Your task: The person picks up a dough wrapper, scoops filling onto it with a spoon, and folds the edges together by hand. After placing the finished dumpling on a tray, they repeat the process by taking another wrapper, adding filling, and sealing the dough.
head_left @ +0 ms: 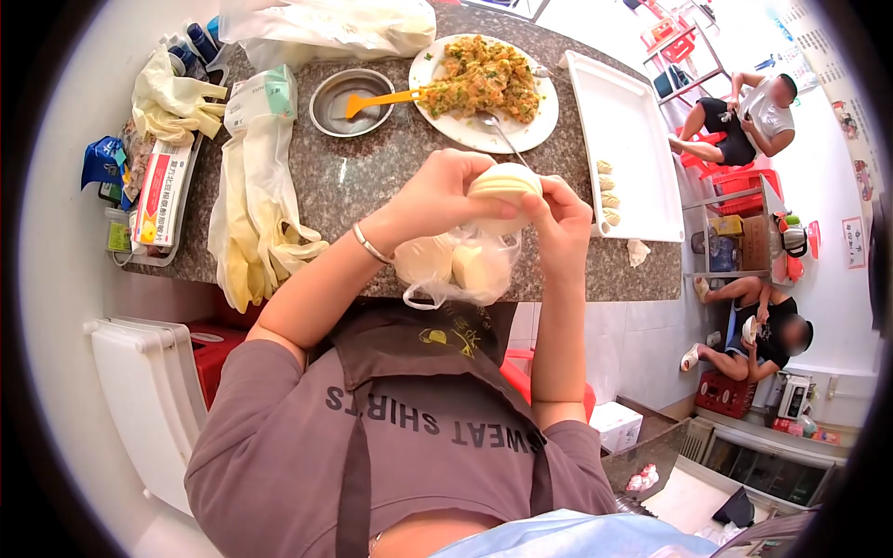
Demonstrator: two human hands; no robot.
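Observation:
A stack of round, pale dough wrappers (505,183) is pinched between my two hands above the counter's front edge. My left hand (445,193) grips its left side, and my right hand (561,216) grips its right side. Just below them, a clear plastic bag (462,265) holds more pale stacks. Beyond my hands is a white oval plate (547,130) heaped with chopped filling (484,76), with a metal spoon in it. A yellow spatula (383,99) reaches from a round metal bowl (323,113) to the plate.
On the right, a white tray (637,139) holds several small folded pieces (607,193). Plastic gloves (265,209) lie on the left by a box-filled basket (160,209). A plastic bag (326,28) sits at the back. Two people (758,116) sit at the far right.

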